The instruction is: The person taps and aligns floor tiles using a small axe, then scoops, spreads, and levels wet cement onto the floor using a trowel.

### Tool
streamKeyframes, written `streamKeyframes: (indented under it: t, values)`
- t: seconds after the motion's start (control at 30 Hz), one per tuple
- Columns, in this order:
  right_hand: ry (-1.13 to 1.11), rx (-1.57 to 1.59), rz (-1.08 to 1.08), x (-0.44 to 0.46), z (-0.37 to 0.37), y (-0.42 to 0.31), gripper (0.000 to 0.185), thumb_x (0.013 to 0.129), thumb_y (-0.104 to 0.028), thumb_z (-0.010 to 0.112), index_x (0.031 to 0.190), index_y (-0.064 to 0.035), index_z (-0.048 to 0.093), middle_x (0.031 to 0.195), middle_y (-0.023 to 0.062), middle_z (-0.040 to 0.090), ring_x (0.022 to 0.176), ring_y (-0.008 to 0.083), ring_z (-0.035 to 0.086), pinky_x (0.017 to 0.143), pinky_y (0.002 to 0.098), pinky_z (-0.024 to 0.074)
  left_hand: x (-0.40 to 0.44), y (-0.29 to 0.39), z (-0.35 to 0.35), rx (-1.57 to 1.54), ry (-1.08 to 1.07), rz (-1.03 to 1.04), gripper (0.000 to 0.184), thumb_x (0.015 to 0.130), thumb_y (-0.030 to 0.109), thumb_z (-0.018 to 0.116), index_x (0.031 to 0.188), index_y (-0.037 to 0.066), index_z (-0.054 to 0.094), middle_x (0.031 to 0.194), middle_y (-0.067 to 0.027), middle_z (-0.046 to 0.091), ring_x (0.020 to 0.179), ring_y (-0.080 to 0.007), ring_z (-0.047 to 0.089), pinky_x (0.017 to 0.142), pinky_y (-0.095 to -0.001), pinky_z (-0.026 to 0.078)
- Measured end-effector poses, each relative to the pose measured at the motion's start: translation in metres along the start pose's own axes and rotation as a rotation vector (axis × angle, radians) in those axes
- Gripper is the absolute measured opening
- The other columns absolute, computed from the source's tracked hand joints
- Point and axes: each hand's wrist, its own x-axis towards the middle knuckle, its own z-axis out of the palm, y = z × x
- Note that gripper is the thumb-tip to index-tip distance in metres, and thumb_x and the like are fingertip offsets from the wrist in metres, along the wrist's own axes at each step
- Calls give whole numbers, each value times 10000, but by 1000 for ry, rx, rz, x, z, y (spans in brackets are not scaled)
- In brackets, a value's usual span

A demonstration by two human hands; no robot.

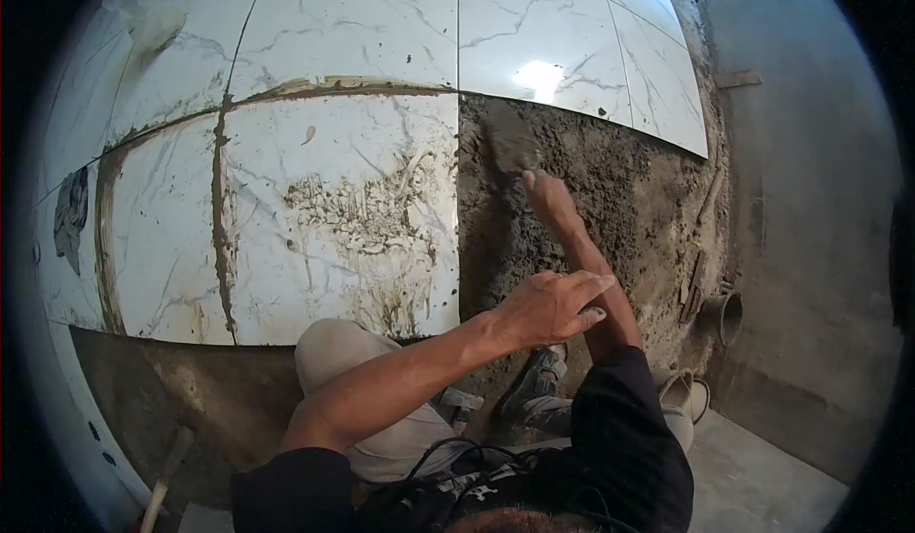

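Observation:
My right hand [547, 194] is closed round the handle of a trowel [516, 149], whose blade lies on the dark, crumbly mortar bed [596, 166], close to the tile edges. My left hand [555, 308] is held over my right forearm, its thumb and fingers apart and nothing seen in it. Left of the mortar lies a white marbled tile [343, 218] smeared with mud. Mortar lines the joint along its left side and its upper edge.
More marbled tiles [353, 23] cover the far floor. A plastic bag [148, 18] and a grey cloth [71, 216] lie at the left. A round pipe end [727, 319] and a bucket [688, 395] stand near the right wall [810, 199]. A wooden handle [155, 502] is at lower left.

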Motion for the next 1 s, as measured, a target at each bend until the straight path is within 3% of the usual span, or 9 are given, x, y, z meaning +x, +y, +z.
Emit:
streamKeyframes:
  t: [0.23, 0.33, 0.37, 0.4, 0.47, 0.73, 0.83, 0.93, 1.0]
  values:
    - [-91, 69, 175, 10, -7, 34, 500, 936, -381, 339, 1082, 60, 522, 988, 268, 591, 919, 395, 577, 760, 484, 428, -6, 1, -9, 37, 5, -12, 480, 863, 266, 569, 1259, 32, 431, 1114, -186, 565, 987, -318, 580, 825, -408, 473]
    - [-82, 691, 234, 6, 3, 55, 468, 931, -357, 344, 1135, 34, 503, 944, 179, 585, 754, 329, 581, 676, 448, 470, -9, -2, -7, 42, 65, 26, 483, 862, 266, 572, 1263, 37, 430, 1106, -184, 567, 967, -320, 587, 823, -410, 472]
    - [-98, 937, 477, 11, 5, 39, 428, 930, -358, 371, 1082, 19, 505, 807, 115, 550, 629, 232, 547, 534, 380, 476, -8, 0, -8, 45, 68, 31, 483, 862, 266, 572, 1263, 37, 430, 1106, -184, 567, 967, -320, 587, 823, -410, 472]
    - [-97, 937, 472, 18, 10, 27, 428, 930, -358, 371, 1082, 19, 505, 807, 115, 550, 629, 232, 547, 534, 380, 476, -7, 1, -9, 27, 41, 20, 488, 858, 264, 575, 1264, 36, 431, 1103, -187, 568, 962, -320, 588, 821, -411, 472]
    - [-333, 1249, 527, 29, 28, 11, 383, 936, -356, 382, 1021, -1, 496, 751, 70, 507, 544, 156, 501, 435, 313, 443, -7, 2, -9, 10, 5, 5, 493, 854, 263, 579, 1266, 35, 432, 1100, -189, 569, 956, -321, 590, 819, -413, 472]
    - [-302, 1155, 452, 25, 46, -56, 405, 940, -358, 371, 940, 14, 530, 717, 76, 521, 506, 182, 472, 458, 332, 439, 0, -2, -9, -44, 107, 47, 483, 844, 238, 584, 1258, 28, 449, 1083, -187, 579, 910, -334, 601, 767, -414, 489]
    - [-295, 382, -62, 39, 50, -20, 506, 935, -408, 378, 939, 77, 523, 818, 140, 581, 672, 221, 495, 616, 392, 422, 2, 0, -18, -102, 10, -79, 459, 857, 233, 569, 1250, 26, 453, 1087, -191, 576, 940, -338, 595, 773, -410, 496]
    - [-254, 259, 33, 43, 18, 18, 520, 936, -418, 370, 925, 76, 530, 785, 144, 572, 704, 206, 472, 640, 389, 425, 3, -1, -17, -46, 65, -38, 449, 872, 244, 555, 1254, 34, 447, 1111, -187, 567, 996, -326, 581, 820, -403, 489]
    - [-209, 190, 121, 47, -8, 43, 511, 948, -397, 348, 951, 62, 573, 874, 219, 613, 707, 338, 559, 652, 457, 438, 2, -2, -16, -43, 51, -38, 452, 872, 247, 556, 1256, 38, 444, 1123, -182, 562, 1022, -323, 571, 839, -405, 482]
